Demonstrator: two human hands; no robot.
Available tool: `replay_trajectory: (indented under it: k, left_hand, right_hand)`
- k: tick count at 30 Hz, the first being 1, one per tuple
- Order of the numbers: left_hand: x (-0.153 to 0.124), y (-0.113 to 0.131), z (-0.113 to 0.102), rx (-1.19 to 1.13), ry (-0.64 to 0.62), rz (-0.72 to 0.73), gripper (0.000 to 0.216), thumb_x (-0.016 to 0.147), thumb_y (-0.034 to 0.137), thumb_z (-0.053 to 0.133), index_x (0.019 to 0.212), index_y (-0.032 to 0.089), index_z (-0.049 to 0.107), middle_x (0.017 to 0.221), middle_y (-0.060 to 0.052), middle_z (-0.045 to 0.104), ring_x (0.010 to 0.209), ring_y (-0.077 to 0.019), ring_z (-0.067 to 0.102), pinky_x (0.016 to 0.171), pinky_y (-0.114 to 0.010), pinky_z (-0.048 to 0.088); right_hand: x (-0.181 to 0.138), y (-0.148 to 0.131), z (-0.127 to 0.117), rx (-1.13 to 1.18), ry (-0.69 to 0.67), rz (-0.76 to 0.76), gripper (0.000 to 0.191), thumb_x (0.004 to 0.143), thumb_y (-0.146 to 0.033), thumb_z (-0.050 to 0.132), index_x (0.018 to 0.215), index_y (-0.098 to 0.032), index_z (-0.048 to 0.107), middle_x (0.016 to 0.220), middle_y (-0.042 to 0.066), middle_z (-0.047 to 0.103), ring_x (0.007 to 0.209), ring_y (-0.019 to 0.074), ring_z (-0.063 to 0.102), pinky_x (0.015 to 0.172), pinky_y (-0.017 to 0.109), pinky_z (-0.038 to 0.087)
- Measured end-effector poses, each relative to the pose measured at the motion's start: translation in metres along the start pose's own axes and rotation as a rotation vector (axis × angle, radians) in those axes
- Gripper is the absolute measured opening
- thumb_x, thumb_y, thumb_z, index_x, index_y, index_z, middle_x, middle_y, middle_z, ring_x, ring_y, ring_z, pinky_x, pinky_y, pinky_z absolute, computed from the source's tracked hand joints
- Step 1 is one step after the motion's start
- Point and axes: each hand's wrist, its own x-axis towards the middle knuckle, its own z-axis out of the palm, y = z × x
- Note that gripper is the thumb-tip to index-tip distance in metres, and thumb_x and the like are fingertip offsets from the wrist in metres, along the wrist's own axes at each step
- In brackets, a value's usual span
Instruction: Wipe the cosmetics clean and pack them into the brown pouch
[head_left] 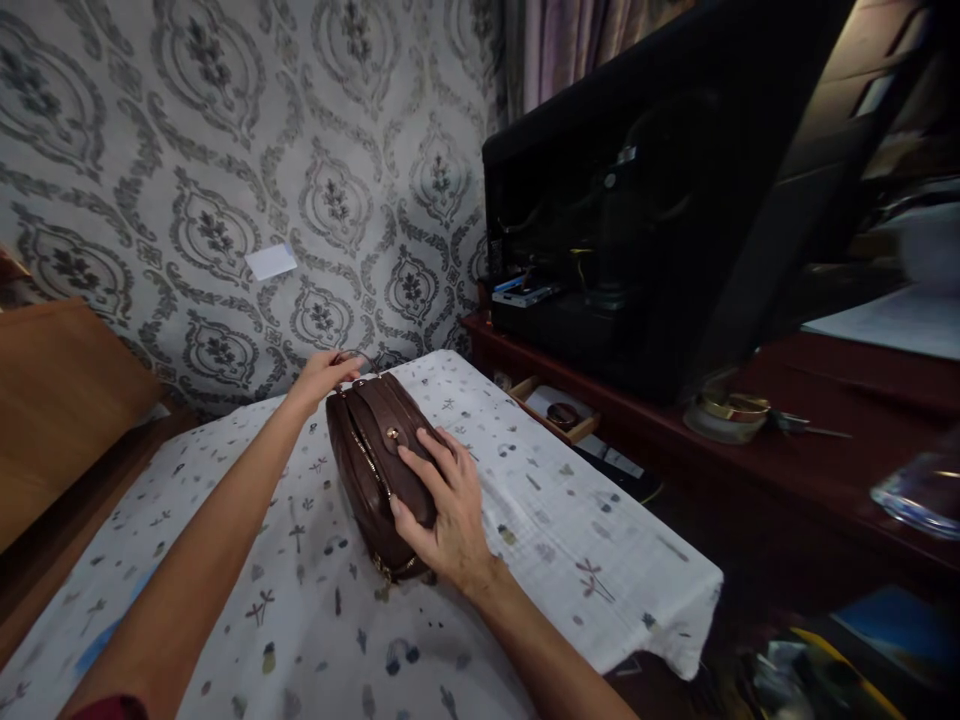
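A dark brown leather bag with gold zips lies on a white cloth printed with small flowers. My right hand rests on the bag's near end, fingers spread over its top and side. My left hand reaches to the bag's far end, its fingers pinched together on something small there, perhaps a zip pull or strap; I cannot make it out.
A patterned wall stands behind the table. To the right, a dark red wooden shelf carries a large black screen, a round gold tin and a glass object. A wooden board sits at the left.
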Motion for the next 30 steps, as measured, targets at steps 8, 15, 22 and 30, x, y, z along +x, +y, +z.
replay_trajectory:
  k: [8, 15, 22, 30]
  left_hand:
    - [0.024, 0.006, 0.031, 0.018, -0.142, -0.038, 0.036, 0.05, 0.043, 0.087, 0.058, 0.019, 0.061, 0.055, 0.001, 0.063, 0.053, -0.0145, 0.056, 0.052, -0.025, 0.037]
    - [0.022, -0.001, 0.033, 0.107, -0.121, 0.004, 0.029, 0.076, 0.028, 0.081, 0.062, 0.015, 0.059, 0.056, 0.007, 0.055, 0.052, -0.0091, 0.049, 0.055, -0.024, 0.041]
    - [0.023, -0.005, 0.036, 0.124, -0.056, 0.006, 0.024, 0.096, 0.037, 0.065, 0.1, 0.013, 0.066, 0.093, -0.002, 0.068, 0.076, -0.0136, 0.065, 0.069, -0.03, 0.057]
    - [0.005, 0.006, 0.036, 0.038, -0.04, 0.07, 0.024, 0.078, 0.031, 0.075, 0.064, 0.016, 0.063, 0.061, 0.002, 0.063, 0.06, -0.0133, 0.059, 0.064, -0.026, 0.048]
  right_hand:
    - [-0.002, 0.003, -0.003, 0.008, -0.047, 0.006, 0.045, 0.084, -0.033, 0.063, 0.128, -0.024, 0.065, 0.138, 0.01, 0.062, 0.14, 0.0356, 0.044, 0.111, 0.058, 0.044]
    - [-0.003, 0.002, -0.002, 0.002, -0.031, 0.004, 0.045, 0.084, -0.032, 0.064, 0.128, -0.024, 0.065, 0.14, 0.01, 0.061, 0.14, 0.0356, 0.043, 0.111, 0.059, 0.043]
    - [-0.003, 0.003, -0.002, 0.003, -0.057, 0.013, 0.047, 0.083, -0.034, 0.065, 0.129, -0.024, 0.065, 0.141, 0.009, 0.061, 0.141, 0.0367, 0.042, 0.111, 0.06, 0.044]
    - [-0.001, 0.0, -0.002, -0.006, -0.034, 0.009, 0.046, 0.083, -0.031, 0.063, 0.128, -0.024, 0.065, 0.14, 0.009, 0.062, 0.138, 0.036, 0.044, 0.111, 0.059, 0.043]
